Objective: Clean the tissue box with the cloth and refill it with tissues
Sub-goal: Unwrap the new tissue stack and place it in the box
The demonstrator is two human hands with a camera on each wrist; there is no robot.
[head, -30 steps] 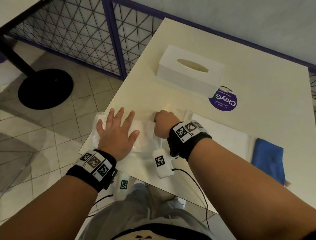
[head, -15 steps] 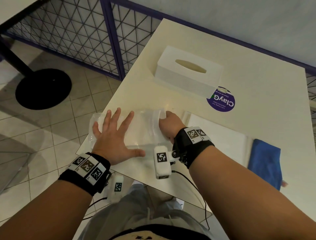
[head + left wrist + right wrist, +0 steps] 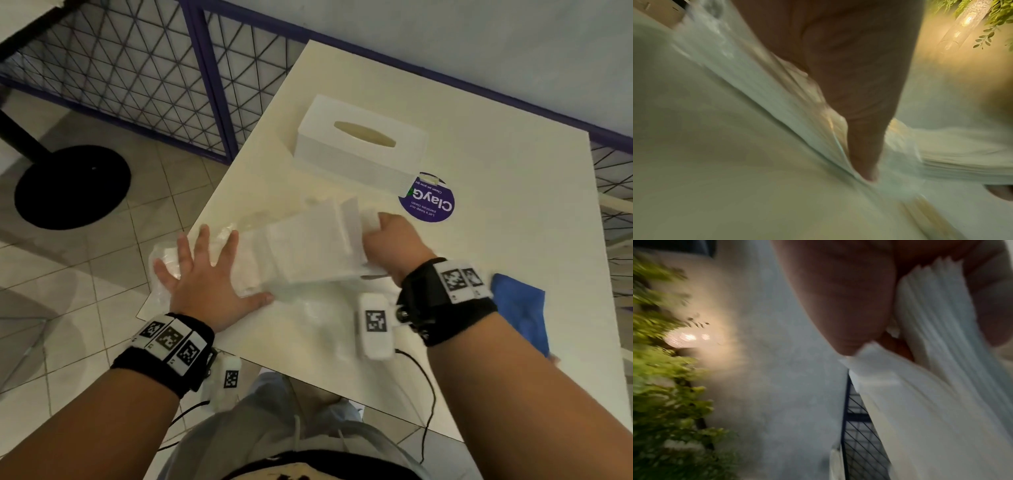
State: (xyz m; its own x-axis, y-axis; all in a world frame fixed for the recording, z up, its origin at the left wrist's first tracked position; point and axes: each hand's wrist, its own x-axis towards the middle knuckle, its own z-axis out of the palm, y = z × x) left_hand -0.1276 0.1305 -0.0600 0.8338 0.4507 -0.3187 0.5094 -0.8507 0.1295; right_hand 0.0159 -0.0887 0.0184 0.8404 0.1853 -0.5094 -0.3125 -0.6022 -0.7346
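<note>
A white tissue box with an oval slot stands at the far side of the cream table. My left hand lies flat with spread fingers on a clear plastic wrapper at the table's near left corner. My right hand grips one end of a white tissue stack, which sticks halfway out of the wrapper. In the right wrist view the stack's layered edge sits between thumb and fingers. A blue cloth lies at the right, partly behind my right forearm.
A round purple sticker is on the table beside the box. A blue-framed mesh fence runs to the left and behind. A black round table base stands on the tiled floor at left.
My right hand has pulled the tissue stack rightward and away, partly out of the wrapper. My left hand stays pressed flat on the wrapper.
</note>
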